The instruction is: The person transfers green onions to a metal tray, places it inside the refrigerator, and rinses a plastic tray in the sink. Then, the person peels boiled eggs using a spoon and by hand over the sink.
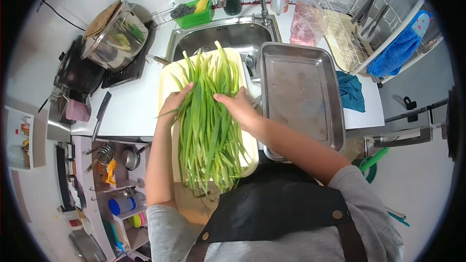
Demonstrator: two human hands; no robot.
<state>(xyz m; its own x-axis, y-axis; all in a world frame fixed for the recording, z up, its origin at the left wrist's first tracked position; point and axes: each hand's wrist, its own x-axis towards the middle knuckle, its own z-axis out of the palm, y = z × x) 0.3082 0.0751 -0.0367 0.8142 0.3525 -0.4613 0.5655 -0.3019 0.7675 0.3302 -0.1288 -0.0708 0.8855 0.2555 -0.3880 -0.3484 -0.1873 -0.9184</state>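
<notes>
A large bunch of green onions (206,121) lies lengthwise on a cream cutting board (250,157), its long leaf ends hanging over the board's near edge. My left hand (175,101) is closed round the bunch's left side, the thumb on top. From the right, my right hand (238,106) grips the same bunch, thumb over the leaves and the other fingers partly hidden. The board reaches over the front of the steel sink (223,31). Close by my right forearm is a metal tray (301,97) with nothing in it.
A knife (101,115) lies on the counter at left, near a pot (116,36) on a stove. A green basket (194,17) with sponges stands behind the sink. Bagged meat (305,24), a teal cloth (350,91) and a dish rack (357,34) are at right.
</notes>
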